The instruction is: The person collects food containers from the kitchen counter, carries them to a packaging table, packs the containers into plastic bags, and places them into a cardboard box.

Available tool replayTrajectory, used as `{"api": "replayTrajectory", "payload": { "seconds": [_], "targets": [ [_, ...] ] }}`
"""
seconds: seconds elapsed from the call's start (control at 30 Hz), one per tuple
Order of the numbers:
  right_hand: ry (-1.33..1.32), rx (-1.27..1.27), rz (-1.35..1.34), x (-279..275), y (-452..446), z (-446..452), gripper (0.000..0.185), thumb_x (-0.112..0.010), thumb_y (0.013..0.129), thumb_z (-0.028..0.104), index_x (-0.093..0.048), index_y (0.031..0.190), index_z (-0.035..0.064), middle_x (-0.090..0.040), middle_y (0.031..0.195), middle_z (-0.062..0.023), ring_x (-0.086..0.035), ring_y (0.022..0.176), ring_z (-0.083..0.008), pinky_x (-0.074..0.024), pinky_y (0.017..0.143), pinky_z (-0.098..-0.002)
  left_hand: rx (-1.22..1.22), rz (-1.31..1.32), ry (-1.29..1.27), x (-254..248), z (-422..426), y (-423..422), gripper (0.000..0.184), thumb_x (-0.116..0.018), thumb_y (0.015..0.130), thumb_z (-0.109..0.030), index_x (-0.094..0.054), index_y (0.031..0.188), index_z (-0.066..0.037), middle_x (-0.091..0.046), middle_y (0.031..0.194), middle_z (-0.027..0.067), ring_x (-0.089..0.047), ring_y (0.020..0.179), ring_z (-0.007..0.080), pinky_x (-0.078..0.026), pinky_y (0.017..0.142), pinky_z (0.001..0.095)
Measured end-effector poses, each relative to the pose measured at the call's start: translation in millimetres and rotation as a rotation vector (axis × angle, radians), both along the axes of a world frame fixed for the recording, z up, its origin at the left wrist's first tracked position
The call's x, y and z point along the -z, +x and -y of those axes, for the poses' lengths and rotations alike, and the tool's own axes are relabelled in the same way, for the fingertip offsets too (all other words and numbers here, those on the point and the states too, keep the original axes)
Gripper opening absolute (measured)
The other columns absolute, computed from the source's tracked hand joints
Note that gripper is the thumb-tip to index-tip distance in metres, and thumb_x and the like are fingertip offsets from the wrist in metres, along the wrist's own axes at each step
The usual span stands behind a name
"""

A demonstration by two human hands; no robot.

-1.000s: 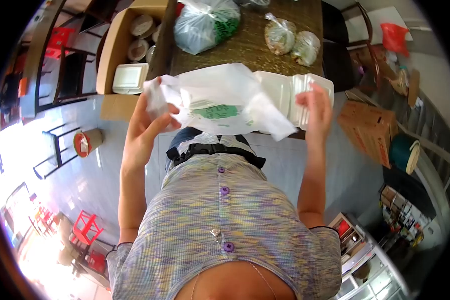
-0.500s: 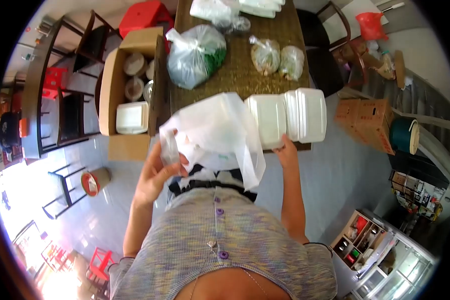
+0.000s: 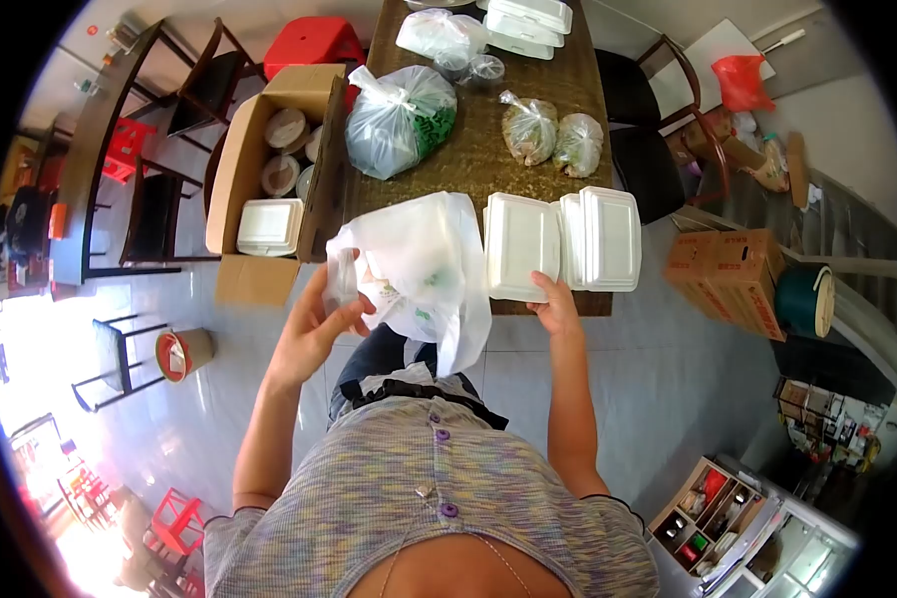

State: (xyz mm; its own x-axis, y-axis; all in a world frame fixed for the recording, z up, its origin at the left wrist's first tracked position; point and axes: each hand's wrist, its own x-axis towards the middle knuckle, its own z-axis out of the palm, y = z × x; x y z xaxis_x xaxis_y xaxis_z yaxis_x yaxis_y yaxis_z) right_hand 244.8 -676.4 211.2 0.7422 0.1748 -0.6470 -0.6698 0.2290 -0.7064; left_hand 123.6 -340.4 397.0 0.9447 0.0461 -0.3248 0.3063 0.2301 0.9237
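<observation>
white plastic bag (image 3: 424,239) hangs to the right of the left hand (image 3: 329,314), whose curled fingers and thumb pinch its edge; the film looks slack, so a loosened pinch could let its mouth fold shut. next, a foam box (image 3: 523,244) lies ahead of the right hand (image 3: 553,299), partly closed at its near corner, underside hold hidden: a lopsided lift might tip it. right of that, the stacked foam boxes (image 3: 610,239) could shift if bumped.
</observation>
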Motion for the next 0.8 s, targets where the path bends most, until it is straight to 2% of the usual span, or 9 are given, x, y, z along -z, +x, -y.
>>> {"api": "replayTrajectory", "payload": {
  "seconds": [0.17, 0.23, 0.27, 0.37, 0.43, 0.5, 0.63, 0.73, 0.8],
  "targets": [
    [0.193, 0.003, 0.127, -22, -27, 9, 0.036, -0.062, 0.076, 0.019, -0.05, 0.108, 0.0047, -0.058, 0.089, -0.0036, -0.056, 0.07, -0.0135, -0.043, 0.047, -0.027, -0.033, -0.038, 0.099, 11, 5, -14, 0.052, -0.053, 0.086, -0.011, -0.031, 0.134, -0.009, -0.058, 0.086, 0.0057, -0.055, 0.07, 0.0108, -0.047, 0.065, 0.024],
    [0.22, -0.077, 0.206, -74, -41, 4, 0.042, -0.061, 0.076, 0.016, -0.048, 0.113, 0.0011, -0.058, 0.093, -0.0055, -0.056, 0.07, -0.0139, -0.0435, 0.047, -0.0269, -0.053, -0.053, 0.089, 10, 7, -21, 0.051, -0.052, 0.087, -0.014, -0.032, 0.134, -0.011, -0.058, 0.084, 0.0049, -0.055, 0.068, 0.0106, -0.046, 0.064, 0.0235],
    [0.187, -0.055, 0.254, -88, -49, -1, 0.052, -0.062, 0.074, 0.018, -0.044, 0.118, -0.0026, -0.058, 0.098, -0.0082, -0.058, 0.074, -0.0155, -0.048, 0.054, -0.0267, -0.055, -0.052, 0.088, 8, 8, -23, 0.048, -0.048, 0.088, -0.015, -0.033, 0.133, -0.011, -0.057, 0.082, 0.0048, -0.055, 0.067, 0.0108, -0.045, 0.064, 0.0235],
    [0.264, -0.4, 0.223, -129, -73, -11, 0.06, -0.062, 0.074, 0.025, -0.041, 0.122, -0.0048, -0.056, 0.107, -0.0114, -0.058, 0.089, -0.0176, -0.0502, 0.072, -0.0292, -0.027, -0.027, 0.022, 16, 0, -30, 0.045, -0.044, 0.09, -0.018, -0.034, 0.133, -0.011, -0.057, 0.082, 0.0046, -0.055, 0.066, 0.0113, -0.045, 0.065, 0.0243],
    [0.284, -0.51, 0.102, -143, -97, -35, 0.065, -0.062, 0.074, 0.029, -0.039, 0.124, -0.0061, -0.053, 0.114, -0.0136, -0.053, 0.104, -0.0187, -0.0442, 0.087, -0.0311, -0.044, 0.019, 0.033, 23, -8, -36, 0.042, -0.041, 0.092, -0.024, -0.039, 0.129, -0.007, -0.057, 0.082, 0.005, -0.054, 0.066, 0.0126, -0.045, 0.066, 0.0241],
    [0.44, -0.461, -0.077, -111, -123, -63, 0.063, -0.062, 0.076, 0.022, -0.037, 0.126, -0.0066, -0.055, 0.112, -0.0124, -0.053, 0.101, -0.0166, -0.0407, 0.09, -0.0292, -0.095, 0.081, 0.086, 38, -18, -46, 0.042, -0.041, 0.092, -0.027, -0.042, 0.127, -0.004, -0.057, 0.081, 0.0051, -0.054, 0.066, 0.0131, -0.045, 0.066, 0.0236],
    [0.434, -0.359, -0.13, -91, -141, -114, 0.059, -0.062, 0.077, 0.022, -0.038, 0.125, -0.0029, -0.056, 0.106, -0.0106, -0.057, 0.091, -0.0165, -0.0479, 0.073, -0.0286, 0.145, 0.022, 0.421, 66, -56, -77, 0.044, -0.046, 0.092, -0.028, -0.042, 0.124, 0.001, -0.055, 0.068, 0.0032, -0.052, 0.059, 0.0104, -0.044, 0.058, 0.024],
    [0.33, -0.33, -0.142, -57, -146, -136, 0.049, -0.063, 0.077, 0.023, -0.043, 0.117, 0.0019, -0.057, 0.096, -0.0078, -0.059, 0.075, -0.0154, -0.0475, 0.049, -0.0264, 0.124, 0.025, 0.269, 70, -51, -84, 0.041, -0.05, 0.09, -0.023, -0.043, 0.125, -0.001, -0.053, 0.063, 0.0041, -0.051, 0.056, 0.0096, -0.044, 0.056, 0.0239],
    [0.35, -0.237, -0.081, -41, -150, -160, 0.048, -0.063, 0.077, 0.023, -0.043, 0.117, 0.0034, -0.057, 0.095, -0.007, -0.059, 0.074, -0.0153, -0.0471, 0.049, -0.0257, 0.193, 0.02, 0.253, 74, -44, -87, 0.041, -0.05, 0.089, -0.018, -0.042, 0.127, -0.004, -0.054, 0.064, 0.0046, -0.052, 0.057, 0.0093, -0.045, 0.057, 0.0239]
  ]
}}
